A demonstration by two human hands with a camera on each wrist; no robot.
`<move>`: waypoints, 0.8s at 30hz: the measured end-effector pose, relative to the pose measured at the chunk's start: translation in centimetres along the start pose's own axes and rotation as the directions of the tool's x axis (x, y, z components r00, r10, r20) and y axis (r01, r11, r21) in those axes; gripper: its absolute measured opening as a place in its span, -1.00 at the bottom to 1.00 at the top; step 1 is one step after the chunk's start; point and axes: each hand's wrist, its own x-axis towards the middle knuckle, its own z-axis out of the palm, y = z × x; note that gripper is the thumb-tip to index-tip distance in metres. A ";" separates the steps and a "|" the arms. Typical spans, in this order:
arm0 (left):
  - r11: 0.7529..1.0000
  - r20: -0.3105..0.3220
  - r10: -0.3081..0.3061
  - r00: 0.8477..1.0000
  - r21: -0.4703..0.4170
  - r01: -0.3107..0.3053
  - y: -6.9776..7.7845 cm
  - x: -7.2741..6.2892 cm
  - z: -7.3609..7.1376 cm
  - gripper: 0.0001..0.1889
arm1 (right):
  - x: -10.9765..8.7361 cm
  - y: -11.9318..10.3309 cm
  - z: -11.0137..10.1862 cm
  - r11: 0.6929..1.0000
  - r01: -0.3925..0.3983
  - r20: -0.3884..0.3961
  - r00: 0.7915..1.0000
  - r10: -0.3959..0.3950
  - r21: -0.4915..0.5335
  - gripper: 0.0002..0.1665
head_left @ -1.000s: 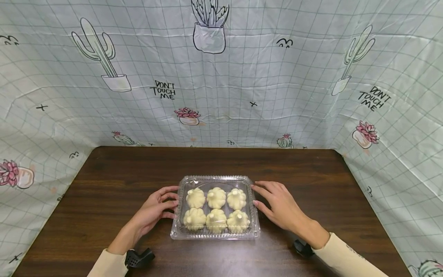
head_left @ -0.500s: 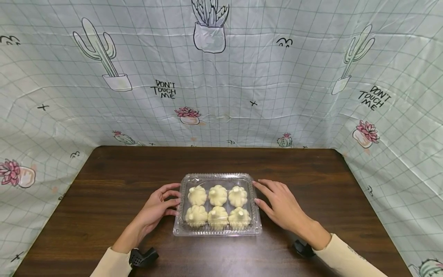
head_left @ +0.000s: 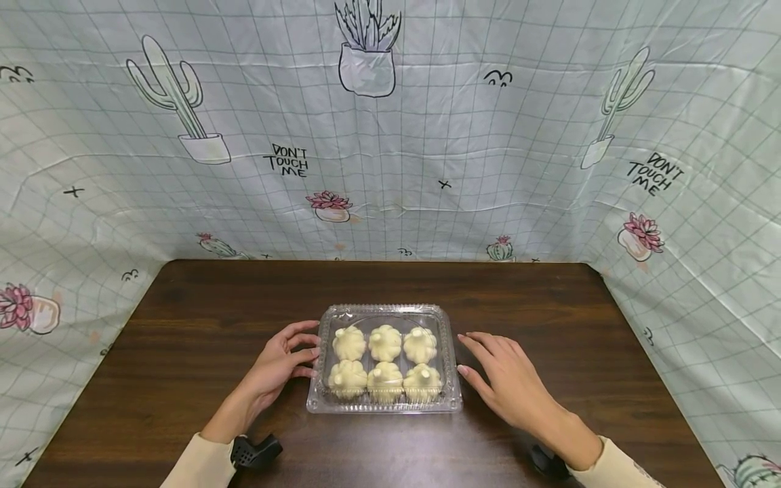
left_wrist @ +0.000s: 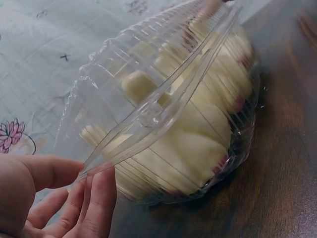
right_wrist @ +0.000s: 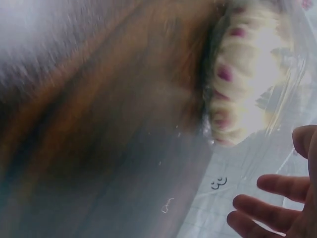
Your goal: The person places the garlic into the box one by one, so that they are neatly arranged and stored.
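Observation:
A clear plastic clamshell container sits on the table with its lid down. Inside it, two rows of cream garlic bulbs stand with short stems up; purple shows at their bases in both wrist views. My left hand pinches the container's left rim between thumb and fingers, as the left wrist view shows up close at the rim's corner. To the right of the container, my right hand has its fingers spread and a small gap between its fingertips and the rim. It holds nothing.
The brown wooden table extends on all sides of the container. Behind it and along both sides hangs a white grid-patterned cloth printed with cacti. A black wrist device is strapped to the left wrist.
The container has shifted slightly away from me and to the right, with the left hand following. My right hand has drawn off its right side and moved a little rightward.

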 end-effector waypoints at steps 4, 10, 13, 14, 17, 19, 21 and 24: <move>1.000 -0.010 0.007 1.000 -0.006 -0.007 -0.1 0.3 0.0 -0.41 | -0.7 -0.7 -0.4 0.996 -0.081 0.040 0.996 0.080 0.034 -0.48; 1.000 -0.026 0.002 1.000 -0.008 -0.002 -0.1 0.8 0.1 -0.42 | -1.4 -1.9 -0.9 0.977 -0.173 0.088 0.983 0.163 0.124 -0.51; 1.000 -0.031 -0.003 1.000 -0.008 0.003 -0.1 1.0 0.2 -0.42 | -1.6 -2.3 -1.0 0.966 -0.210 0.108 0.975 0.195 0.150 -0.51; 1.000 -0.034 -0.006 0.999 -0.009 0.006 0.0 1.1 0.2 -0.42 | -1.6 -2.4 -1.0 0.961 -0.225 0.116 0.971 0.208 0.161 -0.52; 1.000 -0.046 -0.015 0.999 -0.008 0.015 0.1 1.3 0.2 -0.43 | -1.8 -2.7 -1.2 0.934 -0.283 0.159 0.954 0.252 0.218 -0.53; 1.000 -0.052 -0.018 0.999 -0.009 0.017 0.2 1.4 0.3 -0.43 | -1.8 -2.8 -1.3 0.896 -0.335 0.207 0.937 0.283 0.291 -0.54; 1.000 -0.057 -0.017 0.998 -0.011 0.017 0.2 1.5 0.4 -0.43 | -1.7 -2.8 -1.5 0.838 -0.390 0.270 0.914 0.302 0.382 -0.54; 1.000 -0.060 -0.017 0.998 -0.013 0.017 0.3 1.7 0.4 -0.42 | -1.5 -2.5 -1.6 0.708 -0.470 0.378 0.876 0.301 0.526 -0.53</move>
